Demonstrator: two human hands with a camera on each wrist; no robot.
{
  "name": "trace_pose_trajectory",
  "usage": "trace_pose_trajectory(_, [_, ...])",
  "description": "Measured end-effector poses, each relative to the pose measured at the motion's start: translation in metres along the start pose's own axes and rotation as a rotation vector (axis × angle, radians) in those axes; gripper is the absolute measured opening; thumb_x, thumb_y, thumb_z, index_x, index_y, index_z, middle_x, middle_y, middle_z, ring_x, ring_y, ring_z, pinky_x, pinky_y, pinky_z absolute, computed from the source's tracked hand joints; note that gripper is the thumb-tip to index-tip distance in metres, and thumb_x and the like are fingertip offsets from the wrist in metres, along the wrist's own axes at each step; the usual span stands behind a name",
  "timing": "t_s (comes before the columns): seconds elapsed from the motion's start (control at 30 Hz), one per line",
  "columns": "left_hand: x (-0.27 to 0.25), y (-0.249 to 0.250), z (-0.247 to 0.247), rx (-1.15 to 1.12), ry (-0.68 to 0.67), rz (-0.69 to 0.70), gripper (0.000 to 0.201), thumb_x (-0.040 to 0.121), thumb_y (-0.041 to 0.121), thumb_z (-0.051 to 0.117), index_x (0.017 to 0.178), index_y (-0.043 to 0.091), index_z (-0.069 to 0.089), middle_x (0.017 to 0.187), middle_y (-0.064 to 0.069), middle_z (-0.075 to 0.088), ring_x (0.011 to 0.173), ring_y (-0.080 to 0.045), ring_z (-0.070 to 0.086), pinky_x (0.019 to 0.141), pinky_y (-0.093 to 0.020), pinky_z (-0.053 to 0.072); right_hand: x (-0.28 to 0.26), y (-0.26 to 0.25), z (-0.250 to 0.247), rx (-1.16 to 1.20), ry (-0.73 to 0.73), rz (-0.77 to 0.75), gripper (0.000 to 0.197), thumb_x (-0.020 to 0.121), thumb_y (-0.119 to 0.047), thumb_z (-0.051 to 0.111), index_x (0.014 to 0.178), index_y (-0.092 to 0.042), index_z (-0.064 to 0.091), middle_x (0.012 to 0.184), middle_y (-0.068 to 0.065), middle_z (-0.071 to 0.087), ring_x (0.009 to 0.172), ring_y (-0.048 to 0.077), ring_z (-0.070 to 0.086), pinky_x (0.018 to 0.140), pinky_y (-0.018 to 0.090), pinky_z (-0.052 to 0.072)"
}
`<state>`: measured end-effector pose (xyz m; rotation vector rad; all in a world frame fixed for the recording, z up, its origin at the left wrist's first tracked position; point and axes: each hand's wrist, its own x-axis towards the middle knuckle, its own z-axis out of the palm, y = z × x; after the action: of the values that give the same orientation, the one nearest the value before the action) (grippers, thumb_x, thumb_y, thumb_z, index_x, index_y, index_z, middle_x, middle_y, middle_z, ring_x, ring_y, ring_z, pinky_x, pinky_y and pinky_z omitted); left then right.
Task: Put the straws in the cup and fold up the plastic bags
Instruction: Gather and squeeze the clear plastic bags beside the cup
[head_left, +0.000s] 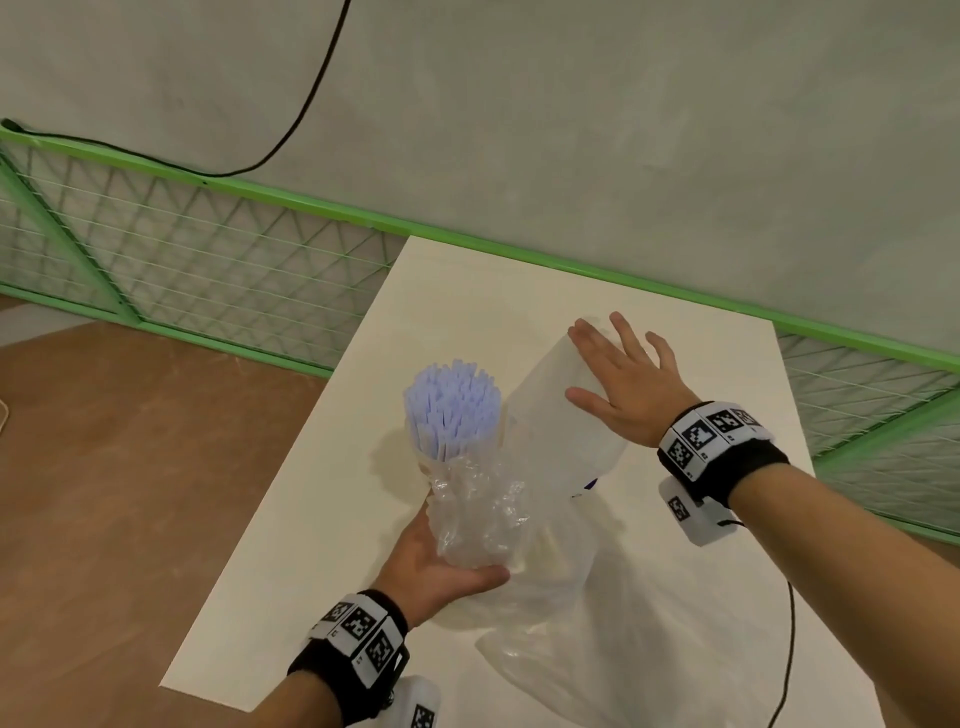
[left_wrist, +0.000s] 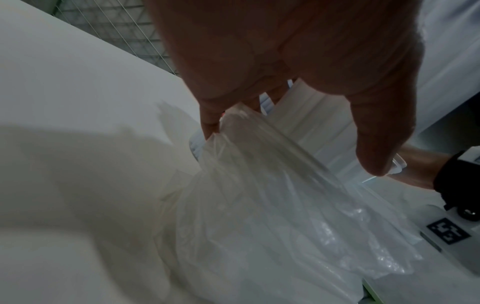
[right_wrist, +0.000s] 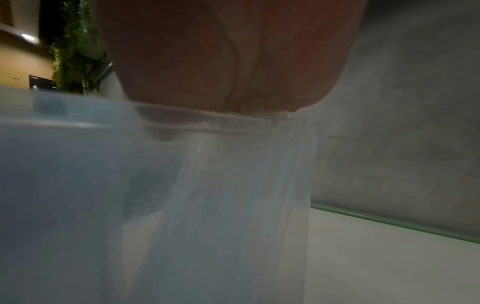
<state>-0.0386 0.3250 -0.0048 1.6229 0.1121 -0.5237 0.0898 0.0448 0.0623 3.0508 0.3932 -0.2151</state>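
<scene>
A bundle of pale blue-white straws (head_left: 451, 404) stands up out of a crumpled clear plastic bag (head_left: 478, 512). My left hand (head_left: 447, 566) grips that bag around the straws' lower part, above the table's left side. From the left wrist, the left hand (left_wrist: 285, 82) curls its fingers round the clear bag (left_wrist: 259, 164). A tall translucent cup (head_left: 556, 431) stands just right of the straws. My right hand (head_left: 621, 384) lies flat on its upper part, fingers spread and straight. The right wrist view has the palm (right_wrist: 233, 61) pressed on the cup's rim (right_wrist: 207, 121).
The white table (head_left: 467, 291) holds a second large clear bag (head_left: 623, 639), lying loose at the near right. A green mesh fence (head_left: 208, 249) runs behind and along both sides. Brown floor lies left of the table edge. A black cable (head_left: 787, 649) hangs at the right.
</scene>
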Motion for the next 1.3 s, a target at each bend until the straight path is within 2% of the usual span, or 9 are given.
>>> trace_pose_trajectory(0.1, [-0.001, 0.001, 0.000, -0.006, -0.018, 0.006, 0.071, 0.061, 0.002, 0.091, 0.117, 0.027, 0.056, 0.097, 0.017, 0.074, 0.093, 0.004, 0.068, 0.073, -0.007, 0.050, -0.010, -0.014, -0.011, 0.090, 0.139, 0.003, 0.071, 0.094, -0.063, 0.016, 0.155, -0.026, 0.015, 0.164, -0.012, -0.002, 0.150, 0.020, -0.008, 0.117, 0.049, 0.005])
trace_pose_trajectory(0.2, [-0.004, 0.003, 0.000, -0.004, -0.045, 0.024, 0.070, 0.063, -0.002, 0.089, 0.114, 0.029, 0.054, 0.094, 0.026, 0.072, 0.091, 0.010, 0.066, 0.071, -0.005, 0.048, -0.030, -0.041, -0.023, 0.340, 0.345, -0.159, 0.049, 0.093, -0.024, 0.047, 0.142, -0.023, 0.044, 0.150, -0.003, 0.039, 0.137, 0.020, 0.034, 0.109, 0.047, 0.031])
trace_pose_trajectory(0.3, [-0.004, 0.003, 0.000, 0.017, -0.071, 0.046, 0.071, 0.063, -0.001, 0.089, 0.114, 0.032, 0.052, 0.098, 0.031, 0.069, 0.095, 0.011, 0.064, 0.079, -0.008, 0.050, -0.055, -0.067, -0.030, 0.578, 0.197, -0.313, 0.059, 0.083, 0.001, 0.052, 0.139, -0.017, 0.048, 0.137, 0.001, 0.051, 0.119, 0.011, 0.050, 0.101, 0.025, 0.039])
trace_pose_trajectory(0.4, [-0.003, 0.002, -0.002, 0.027, -0.107, 0.062, 0.075, 0.064, 0.005, 0.090, 0.122, 0.032, 0.051, 0.109, 0.026, 0.068, 0.105, 0.005, 0.064, 0.085, -0.013, 0.050, -0.071, -0.082, -0.025, 0.527, -0.020, -0.397, 0.076, 0.080, -0.001, 0.053, 0.151, -0.018, 0.029, 0.155, -0.001, 0.033, 0.141, 0.006, 0.028, 0.114, 0.015, 0.021])
trace_pose_trajectory(0.5, [-0.002, 0.001, -0.002, 0.041, -0.142, 0.085, 0.081, 0.065, 0.009, 0.090, 0.129, 0.034, 0.048, 0.118, 0.022, 0.066, 0.112, 0.001, 0.061, 0.090, -0.016, 0.047, -0.070, -0.088, -0.018, 0.520, -0.109, -0.406, 0.084, 0.082, 0.002, 0.051, 0.155, -0.021, 0.017, 0.161, -0.005, 0.019, 0.146, 0.000, 0.013, 0.115, 0.010, 0.010])
trace_pose_trajectory(0.67, [-0.001, -0.003, -0.004, 0.050, -0.156, 0.096, 0.079, 0.063, 0.011, 0.091, 0.128, 0.032, 0.050, 0.118, 0.016, 0.068, 0.113, -0.005, 0.063, 0.094, -0.024, 0.047, -0.064, -0.089, -0.019, 0.552, -0.219, -0.388, 0.086, 0.082, 0.007, 0.048, 0.154, -0.031, 0.019, 0.158, -0.010, 0.026, 0.143, 0.005, 0.024, 0.114, 0.017, 0.021])
trace_pose_trajectory(0.87, [0.001, -0.003, -0.005, 0.069, -0.161, 0.122, 0.080, 0.063, 0.010, 0.092, 0.127, 0.033, 0.050, 0.121, 0.018, 0.065, 0.116, -0.005, 0.060, 0.094, -0.022, 0.048, -0.057, -0.086, -0.012, 0.593, -0.127, -0.449, 0.070, 0.080, 0.003, 0.056, 0.144, -0.022, 0.043, 0.129, -0.003, 0.044, 0.118, 0.009, 0.044, 0.101, 0.020, 0.036])
trace_pose_trajectory(1.1, [-0.001, 0.000, -0.007, 0.086, -0.171, 0.112, 0.076, 0.063, 0.009, 0.091, 0.124, 0.033, 0.052, 0.116, 0.021, 0.067, 0.110, 0.000, 0.062, 0.088, -0.019, 0.049, -0.059, -0.084, -0.011, 0.631, -0.100, -0.406, 0.051, 0.081, -0.006, 0.062, 0.128, -0.022, 0.053, 0.113, -0.019, 0.051, 0.099, 0.000, 0.049, 0.092, 0.018, 0.041])
trace_pose_trajectory(1.3, [0.001, -0.001, -0.005, 0.082, -0.161, 0.115, 0.079, 0.063, 0.012, 0.092, 0.127, 0.033, 0.051, 0.120, 0.013, 0.067, 0.114, -0.006, 0.063, 0.096, -0.031, 0.050, -0.060, -0.086, -0.007, 0.698, -0.068, -0.420, 0.049, 0.083, -0.010, 0.065, 0.128, -0.024, 0.054, 0.110, -0.009, 0.059, 0.103, 0.001, 0.053, 0.094, 0.015, 0.039])
